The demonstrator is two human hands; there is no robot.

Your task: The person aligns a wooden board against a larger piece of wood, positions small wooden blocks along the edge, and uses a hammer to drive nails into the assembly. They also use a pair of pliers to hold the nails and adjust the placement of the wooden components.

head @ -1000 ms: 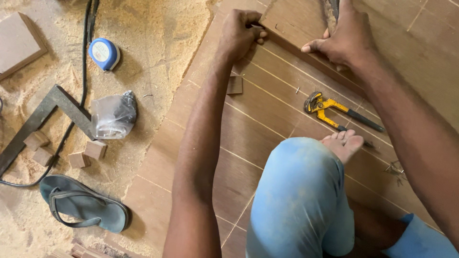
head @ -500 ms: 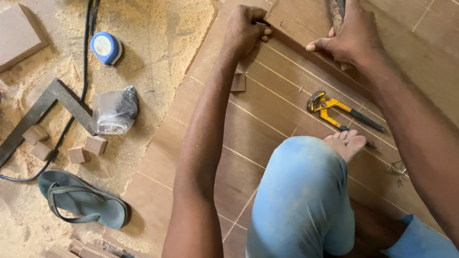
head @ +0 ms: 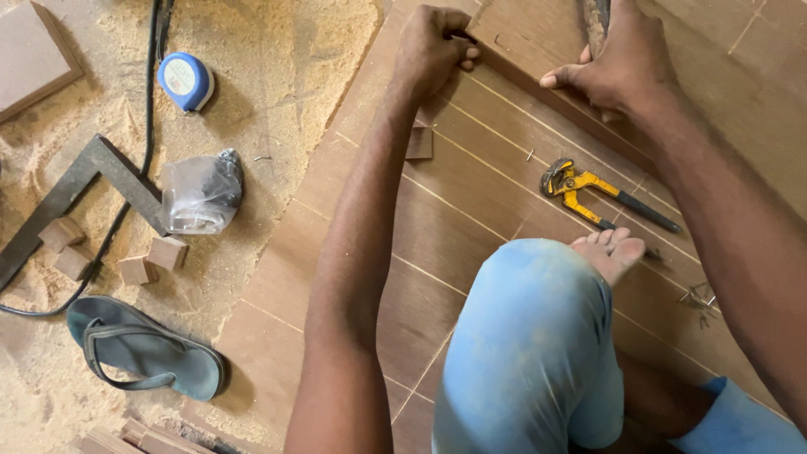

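My left hand [head: 433, 46] pinches the end of a dark wooden strip [head: 538, 94] that lies diagonally across a brown veneered panel [head: 454, 202] with pale inlay lines. My right hand [head: 618, 63] presses on the same strip farther right, and a dark tool handle [head: 595, 18] sticks up beside its thumb. Whether the right hand grips that handle I cannot tell. My bare foot [head: 609, 250] and blue-trousered knee [head: 530, 336] rest on the panel.
Yellow-handled pincers [head: 588, 192] lie on the panel, with a small wood block [head: 419, 143] and loose nails [head: 699, 301] nearby. On the sawdust floor at left: a blue tape measure [head: 185, 81], a plastic bag [head: 202, 193], a steel square [head: 80, 181], small wood blocks [head: 155, 256], a sandal [head: 143, 346], a black cable [head: 151, 76].
The view has shifted slightly; both hands stay on the wooden strip, the left hand's fingers curling a little tighter at its end.
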